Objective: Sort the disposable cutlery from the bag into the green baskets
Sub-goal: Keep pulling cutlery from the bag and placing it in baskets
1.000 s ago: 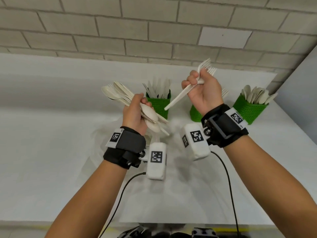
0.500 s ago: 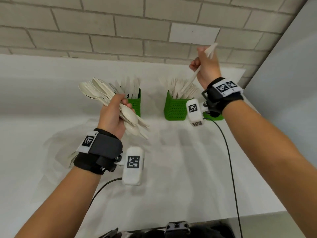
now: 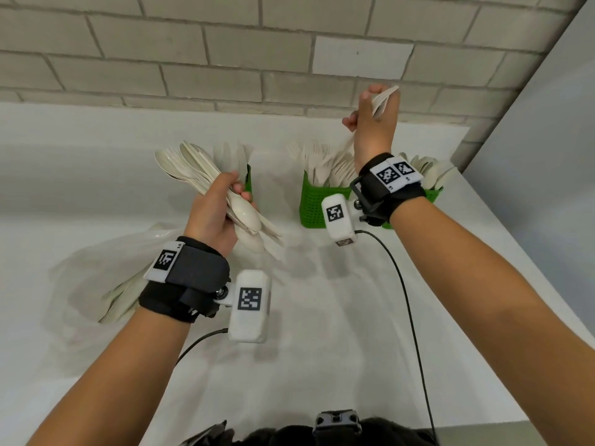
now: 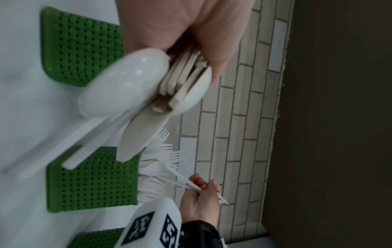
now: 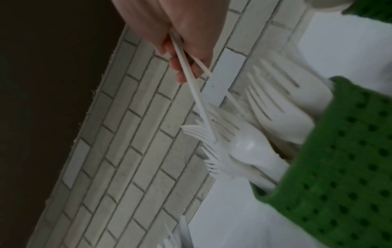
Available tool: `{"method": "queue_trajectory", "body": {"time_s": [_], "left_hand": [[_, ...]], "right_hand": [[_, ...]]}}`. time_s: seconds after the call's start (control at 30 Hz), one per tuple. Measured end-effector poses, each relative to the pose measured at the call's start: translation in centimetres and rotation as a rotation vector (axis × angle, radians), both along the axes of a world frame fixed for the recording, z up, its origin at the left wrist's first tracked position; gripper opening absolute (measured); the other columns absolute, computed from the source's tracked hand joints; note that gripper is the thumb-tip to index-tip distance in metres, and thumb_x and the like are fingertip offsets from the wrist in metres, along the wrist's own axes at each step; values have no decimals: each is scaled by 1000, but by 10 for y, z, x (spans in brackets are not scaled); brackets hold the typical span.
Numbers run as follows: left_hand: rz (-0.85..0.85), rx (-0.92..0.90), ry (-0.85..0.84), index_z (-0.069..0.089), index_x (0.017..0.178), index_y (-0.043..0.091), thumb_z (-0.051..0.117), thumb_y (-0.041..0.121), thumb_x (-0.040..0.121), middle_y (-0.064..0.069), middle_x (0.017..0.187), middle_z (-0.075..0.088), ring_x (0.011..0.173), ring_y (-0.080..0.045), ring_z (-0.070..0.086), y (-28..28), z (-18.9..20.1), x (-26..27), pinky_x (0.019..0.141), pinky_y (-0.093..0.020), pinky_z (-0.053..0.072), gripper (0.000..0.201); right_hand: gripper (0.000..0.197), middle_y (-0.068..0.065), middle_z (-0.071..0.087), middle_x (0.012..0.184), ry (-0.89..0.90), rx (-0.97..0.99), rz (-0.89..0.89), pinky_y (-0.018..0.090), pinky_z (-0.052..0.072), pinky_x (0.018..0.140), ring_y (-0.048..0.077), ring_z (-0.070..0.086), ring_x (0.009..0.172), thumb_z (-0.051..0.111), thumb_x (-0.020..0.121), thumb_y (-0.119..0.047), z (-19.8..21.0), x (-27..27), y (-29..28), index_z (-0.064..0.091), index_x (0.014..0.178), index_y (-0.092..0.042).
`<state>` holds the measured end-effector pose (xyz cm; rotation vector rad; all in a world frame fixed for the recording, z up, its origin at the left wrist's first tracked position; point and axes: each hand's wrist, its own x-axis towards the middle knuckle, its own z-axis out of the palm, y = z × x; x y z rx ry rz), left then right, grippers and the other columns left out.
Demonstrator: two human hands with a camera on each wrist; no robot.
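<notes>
Head view: right hand gripping forks now above middle basket; left hand still clutching cutlery bundle.

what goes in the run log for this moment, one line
left hand: grips mixed cutlery bundle | right hand: holds forks above middle basket | bag: cutlery left inside

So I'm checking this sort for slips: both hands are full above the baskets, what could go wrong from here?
1. The right hand lowers forks into the middle basket, already packed with forks; they may catch on tines and spill.
2. The left hand grips a splayed, mixed bundle; a spoon may slide out onto the table.
3. The right wrist hangs close over the right basket and could knock it.
</notes>
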<state>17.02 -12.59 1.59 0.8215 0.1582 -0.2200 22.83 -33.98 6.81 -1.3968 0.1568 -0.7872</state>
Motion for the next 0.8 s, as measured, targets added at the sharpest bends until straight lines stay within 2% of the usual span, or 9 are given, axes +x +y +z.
{"method": "queue_trajectory", "body": {"time_s": [0.1,0.27,0.33,0.43,0.5,0.6,0.67,0.73,0.8], "left_hand": [[6,3,-6,41,69,18,52,17,92,7,54,44,47,-6,46,-5,0,1,52,-21,42,25],[27,11,-19,41,71,19,52,16,91,7,54,44,47,-7,46,-12,1,0,52,-22,42,24],[31,9,-23,41,71,19,53,16,91,7,55,44,48,-7,46,-14,1,0,52,-22,42,23],[39,10,-27,41,73,19,53,17,91,7,56,45,48,-7,47,-14,0,0,52,-22,43,22],[46,6,-24,41,73,19,53,18,91,7,56,45,49,-7,47,-14,-1,0,52,-22,43,22],[58,-6,-18,41,74,19,53,19,92,7,55,45,48,-7,47,-15,0,-1,51,-21,43,22],[64,-14,-18,41,75,19,53,20,92,7,55,45,47,-7,47,-16,1,0,51,-20,43,21],[65,-14,-17,42,76,19,53,22,92,8,55,46,47,-6,48,-16,1,0,51,-20,43,20],[66,-10,-14,43,78,19,54,25,92,8,54,47,47,-6,48,-17,1,0,51,-21,43,19]], "right_hand": [[13,-1,44,83,-19,-147,51,18,44,55,13,44,67,48,95,-14,2,0,-1,40,90,-24],[19,-7,46,79,137,-279,202,18,39,68,5,43,68,51,95,-20,-23,1,5,39,82,-25],[21,-9,42,73,186,-365,214,11,37,61,3,41,64,47,97,-22,-26,3,2,38,79,-25],[7,-11,46,74,186,-475,221,7,39,64,1,47,68,42,99,-18,-22,6,-7,43,93,-23],[8,-8,49,73,151,-472,223,16,45,70,4,51,67,40,99,-16,-19,8,-14,42,105,-20],[14,-3,48,65,81,-402,247,26,51,67,10,53,60,37,99,-15,-15,9,-18,39,112,-21],[19,-3,48,65,70,-420,256,25,53,67,9,54,59,38,99,-16,-14,7,-17,38,116,-24],[23,-7,50,69,98,-511,272,17,50,65,6,53,61,41,99,-18,-18,5,-14,39,120,-26],[26,-13,49,76,144,-624,305,15,44,66,5,51,67,45,98,-18,-27,5,-12,44,123,-20]]}}
